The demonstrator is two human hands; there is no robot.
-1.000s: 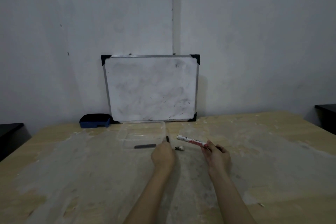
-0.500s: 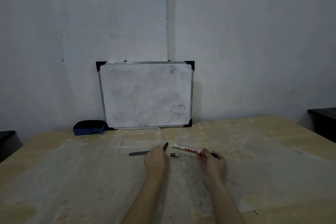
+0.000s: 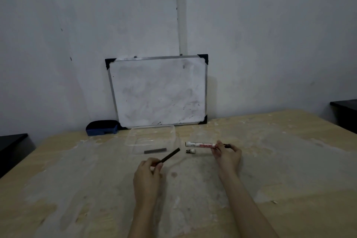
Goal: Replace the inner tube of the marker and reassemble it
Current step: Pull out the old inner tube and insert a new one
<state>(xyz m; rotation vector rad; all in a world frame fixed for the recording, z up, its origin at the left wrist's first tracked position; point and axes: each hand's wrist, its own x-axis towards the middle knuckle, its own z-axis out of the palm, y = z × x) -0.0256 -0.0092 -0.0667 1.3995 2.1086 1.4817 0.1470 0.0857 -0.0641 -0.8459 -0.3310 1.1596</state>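
My left hand (image 3: 147, 175) pinches one end of a thin dark inner tube (image 3: 171, 155), which points up and to the right above the table. My right hand (image 3: 228, 155) grips the white marker body (image 3: 200, 144) with red lettering near its dark right end; the body lies level, its open end to the left. A small end cap (image 3: 190, 151) lies on the table just below the marker's left end. A second dark tube (image 3: 155, 151) lies inside the clear plastic container (image 3: 152, 137).
A whiteboard (image 3: 158, 91) leans on the wall behind the container, with a blue eraser (image 3: 102, 127) to its left. The worn wooden table (image 3: 270, 170) runs wide on both sides. Dark furniture stands at the far left and right edges.
My left hand has drawn back toward me and to the left, lifting the dark tube away from the marker's open end. My right hand holds the marker in nearly the same place.
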